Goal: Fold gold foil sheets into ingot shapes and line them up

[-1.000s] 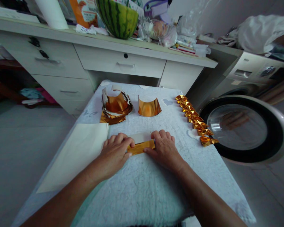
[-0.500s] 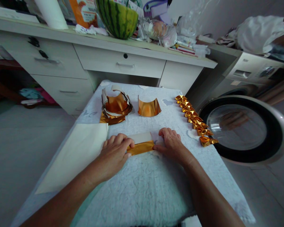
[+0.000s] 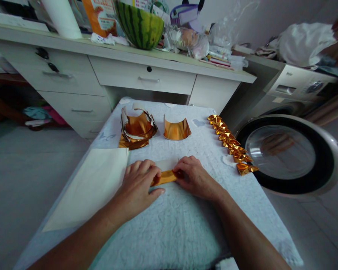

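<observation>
A sheet of gold foil paper (image 3: 165,177), with a folded gold strip along its near side and its pale back showing behind, lies on the cloth-covered table. My left hand (image 3: 137,184) presses its left end with curled fingers, the thumb sticking out on the near side. At the right end, my right hand (image 3: 195,177) pinches the gold strip between thumb and fingers. Beyond the hands stand a single curved gold sheet (image 3: 177,129) and a stack of curled gold sheets (image 3: 137,127). Folded gold foil pieces (image 3: 229,141) form a row on the right.
A cream paper sheet (image 3: 87,187) covers the table's left side. Behind the table is a white desk (image 3: 169,80) bearing a cut watermelon (image 3: 139,26) and clutter. The washing machine's round door (image 3: 287,153) hangs open close to the table's right edge.
My right hand has moved left along the foil paper and now covers its right end. The left thumb has moved off the gold strip. The view has shifted slightly.
</observation>
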`<state>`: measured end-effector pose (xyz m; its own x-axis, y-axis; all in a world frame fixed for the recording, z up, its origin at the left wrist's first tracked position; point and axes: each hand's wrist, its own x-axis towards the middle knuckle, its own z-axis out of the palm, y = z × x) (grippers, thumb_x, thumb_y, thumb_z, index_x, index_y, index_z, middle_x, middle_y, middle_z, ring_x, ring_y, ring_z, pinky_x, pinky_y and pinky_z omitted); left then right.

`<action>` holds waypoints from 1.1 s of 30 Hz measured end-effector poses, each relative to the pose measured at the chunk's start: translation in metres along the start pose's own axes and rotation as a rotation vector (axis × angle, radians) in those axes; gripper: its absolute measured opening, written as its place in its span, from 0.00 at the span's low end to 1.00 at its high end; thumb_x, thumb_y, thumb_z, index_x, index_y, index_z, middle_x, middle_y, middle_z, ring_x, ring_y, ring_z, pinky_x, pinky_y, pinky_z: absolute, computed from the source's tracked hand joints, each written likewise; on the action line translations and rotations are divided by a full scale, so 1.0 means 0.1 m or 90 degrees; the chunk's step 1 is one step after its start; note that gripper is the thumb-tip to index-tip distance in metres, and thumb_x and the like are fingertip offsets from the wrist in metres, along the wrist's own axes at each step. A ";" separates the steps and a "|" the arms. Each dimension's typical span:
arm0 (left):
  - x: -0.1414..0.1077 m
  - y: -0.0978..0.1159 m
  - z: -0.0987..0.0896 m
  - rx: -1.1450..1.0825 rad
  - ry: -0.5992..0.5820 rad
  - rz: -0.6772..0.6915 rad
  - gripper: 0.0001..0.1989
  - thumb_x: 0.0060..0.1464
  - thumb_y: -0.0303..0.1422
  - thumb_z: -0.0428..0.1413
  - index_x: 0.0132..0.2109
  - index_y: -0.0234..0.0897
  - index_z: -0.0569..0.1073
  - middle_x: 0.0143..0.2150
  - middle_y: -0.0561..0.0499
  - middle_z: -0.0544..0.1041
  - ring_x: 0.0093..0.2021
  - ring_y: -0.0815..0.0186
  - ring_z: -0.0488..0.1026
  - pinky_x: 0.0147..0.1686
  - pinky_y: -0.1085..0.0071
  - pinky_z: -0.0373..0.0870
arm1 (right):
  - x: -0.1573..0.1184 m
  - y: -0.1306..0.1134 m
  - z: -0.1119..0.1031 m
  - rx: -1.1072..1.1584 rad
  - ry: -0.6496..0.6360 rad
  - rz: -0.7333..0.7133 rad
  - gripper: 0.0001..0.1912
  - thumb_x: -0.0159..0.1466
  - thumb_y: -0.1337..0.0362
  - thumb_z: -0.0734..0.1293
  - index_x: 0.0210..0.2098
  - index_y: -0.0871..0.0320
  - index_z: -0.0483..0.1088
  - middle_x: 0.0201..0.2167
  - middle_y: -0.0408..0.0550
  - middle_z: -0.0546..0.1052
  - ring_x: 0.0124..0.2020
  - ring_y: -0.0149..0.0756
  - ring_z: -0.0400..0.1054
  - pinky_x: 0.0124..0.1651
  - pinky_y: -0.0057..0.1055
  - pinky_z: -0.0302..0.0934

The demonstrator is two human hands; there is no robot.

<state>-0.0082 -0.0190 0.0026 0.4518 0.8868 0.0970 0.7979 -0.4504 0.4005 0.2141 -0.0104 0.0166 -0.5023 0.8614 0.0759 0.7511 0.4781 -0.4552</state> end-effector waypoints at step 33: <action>0.09 0.05 0.04 -0.060 0.209 0.077 0.10 0.60 0.24 0.48 0.47 0.39 0.68 0.51 0.47 0.70 0.52 0.62 0.71 0.51 0.66 0.71 | 0.01 -0.01 0.13 -0.031 0.200 -0.027 0.06 0.59 0.74 0.66 0.31 0.57 0.67 0.34 0.45 0.70 0.40 0.37 0.59 0.44 0.34 0.51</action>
<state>0.0015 -0.0132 0.0020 0.3770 0.8205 0.4298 0.6991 -0.5564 0.4490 0.2075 -0.0125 0.0060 -0.3826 0.8475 0.3679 0.7553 0.5162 -0.4037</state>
